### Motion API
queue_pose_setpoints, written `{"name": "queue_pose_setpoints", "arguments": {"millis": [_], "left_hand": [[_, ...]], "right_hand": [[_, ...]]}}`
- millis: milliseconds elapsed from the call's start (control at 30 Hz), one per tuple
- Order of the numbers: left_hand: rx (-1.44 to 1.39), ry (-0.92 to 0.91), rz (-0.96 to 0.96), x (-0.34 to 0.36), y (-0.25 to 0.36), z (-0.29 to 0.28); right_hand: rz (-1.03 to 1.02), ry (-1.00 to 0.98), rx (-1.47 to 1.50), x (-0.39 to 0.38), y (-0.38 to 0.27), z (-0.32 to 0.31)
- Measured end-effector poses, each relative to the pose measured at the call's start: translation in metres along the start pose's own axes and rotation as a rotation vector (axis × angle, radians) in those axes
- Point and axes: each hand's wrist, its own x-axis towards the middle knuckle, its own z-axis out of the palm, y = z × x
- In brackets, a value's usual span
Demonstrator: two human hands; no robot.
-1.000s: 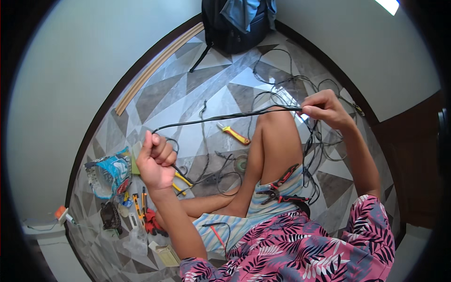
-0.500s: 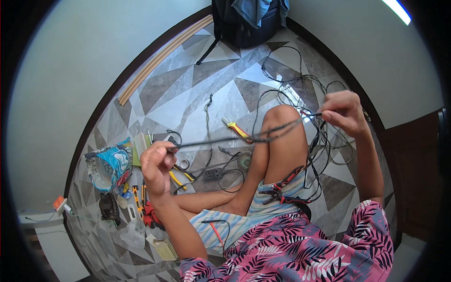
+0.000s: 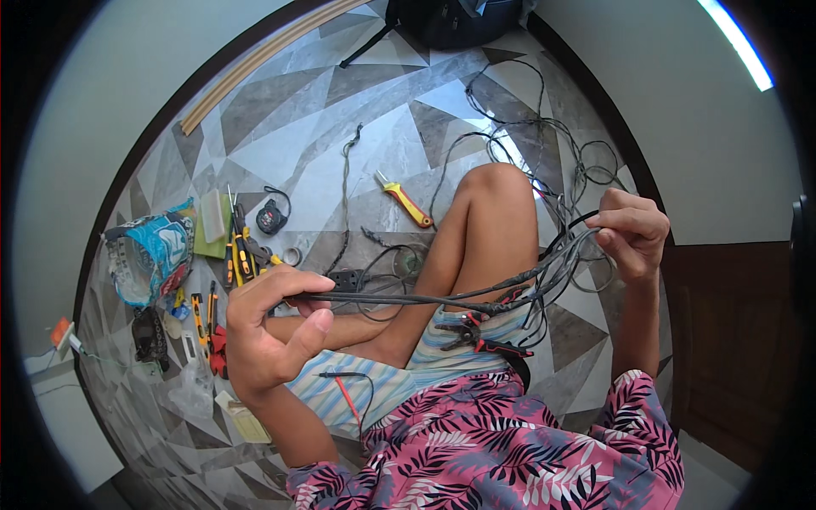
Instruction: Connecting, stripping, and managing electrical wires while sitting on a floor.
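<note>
Cable (image 3: 408,299) between hands (image 3: 633,234), left grip (image 3: 268,327) unclear

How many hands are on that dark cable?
2: the left hand is at the left end of the held stretch of cable; the right hand pinches it, right of the raised knee. No others show.

From here, the cable (image 3: 408,299) spans the left hand (image 3: 276,333) and right hand (image 3: 631,234), above the lap (image 3: 399,378). Pliers (image 3: 463,335) lie on the lap, a probe (image 3: 347,399) left of them. Ahead on the floor (image 3: 365,93), the knife (image 3: 405,204) sits left of the raised knee (image 3: 497,187); farther left come the tape measure (image 3: 271,218), screwdrivers (image 3: 245,255), a box (image 3: 212,217), then the bag (image 3: 161,255). Below the cable lies the socket (image 3: 345,279). Loose coils (image 3: 551,125) spread beyond the knee to the right, and the backpack (image 3: 459,30) stands farthest off, against the wall (image 3: 646,93)
</note>
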Motion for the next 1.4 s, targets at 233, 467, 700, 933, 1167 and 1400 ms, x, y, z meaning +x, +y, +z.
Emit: {"name": "queue_pose_setpoints", "arguments": {"millis": [233, 467, 700, 933, 1167, 1400], "left_hand": [[0.098, -0.052, 0.189, 0.008, 0.015, 0.023], [0.164, -0.135, 0.329, 0.03, 0.021, 0.081], [-0.646, -0.221, -0.394, 0.032, 0.003, 0.074], [-0.808, -0.266, -0.507, 0.035, 0.003, 0.067], [-0.916, -0.224, -0.547, 0.036, -0.004, 0.063], [-1.133, -0.16, -0.678, 0.037, -0.017, 0.061]], "right_hand": [[0.061, -0.014, -0.01, 0.001, -0.001, 0.006], [0.109, -0.025, -0.042, 0.016, -0.01, 0.023], [0.175, -0.108, -0.023, 0.018, -0.01, 0.029], [0.156, -0.116, 0.021, 0.022, -0.006, 0.032], [0.095, -0.016, -0.049, 0.022, 0.003, 0.042], [0.638, -0.111, -0.206, -0.063, 0.018, 0.042]]}}
